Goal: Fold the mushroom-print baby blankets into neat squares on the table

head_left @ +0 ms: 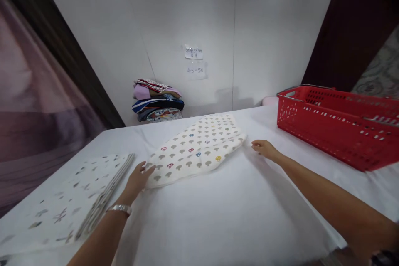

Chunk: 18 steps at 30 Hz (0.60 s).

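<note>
A white cloth with a mushroom print (199,145) lies on the white-covered table in front of me, mostly flat, with slight ripples along its right side. My left hand (137,181), a silvery band at its wrist, is at the cloth's near left corner, thumb and finger closed about the edge. Beyond the cloth's right corner is my right hand (264,149), its fingers drawn together in a pinch. Whether a thin bit of fabric sits between those fingertips is too blurred to tell.
Left of me lies a folded leaf-print cloth (75,199) with a thick layered edge. A red plastic basket (336,133) stands at the right. Folded textiles (158,102) are stacked past the table's far edge, by a white wall with paper labels (195,70). A pinkish curtain (37,112) hangs left.
</note>
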Each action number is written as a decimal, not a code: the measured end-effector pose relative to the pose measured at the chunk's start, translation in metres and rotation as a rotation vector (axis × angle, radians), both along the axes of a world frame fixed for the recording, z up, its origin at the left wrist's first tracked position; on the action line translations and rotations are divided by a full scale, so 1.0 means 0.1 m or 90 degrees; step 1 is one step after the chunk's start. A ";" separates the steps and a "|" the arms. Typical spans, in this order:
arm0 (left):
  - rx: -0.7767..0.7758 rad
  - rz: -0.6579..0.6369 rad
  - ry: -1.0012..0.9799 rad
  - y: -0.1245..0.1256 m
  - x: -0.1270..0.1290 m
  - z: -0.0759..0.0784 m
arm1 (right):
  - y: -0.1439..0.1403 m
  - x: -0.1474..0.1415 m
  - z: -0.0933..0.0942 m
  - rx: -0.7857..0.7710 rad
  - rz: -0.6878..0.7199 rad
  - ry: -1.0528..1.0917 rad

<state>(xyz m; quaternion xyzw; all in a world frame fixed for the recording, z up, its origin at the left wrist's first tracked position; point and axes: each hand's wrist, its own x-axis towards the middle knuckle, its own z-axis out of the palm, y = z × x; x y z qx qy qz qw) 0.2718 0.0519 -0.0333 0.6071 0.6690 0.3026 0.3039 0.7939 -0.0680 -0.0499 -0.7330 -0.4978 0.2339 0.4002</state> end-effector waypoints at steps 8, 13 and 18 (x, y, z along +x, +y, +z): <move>0.193 -0.217 0.208 -0.26 0.05 -0.26 | 0.51 -0.12 -0.03 0.012 -0.109 0.179; 0.201 -0.205 0.243 -0.23 -0.06 -0.37 | 0.72 -0.26 -0.06 0.075 -0.133 0.184; 0.206 -0.201 0.268 -0.19 -0.03 -0.25 | 0.73 -0.28 0.18 0.144 -0.171 0.213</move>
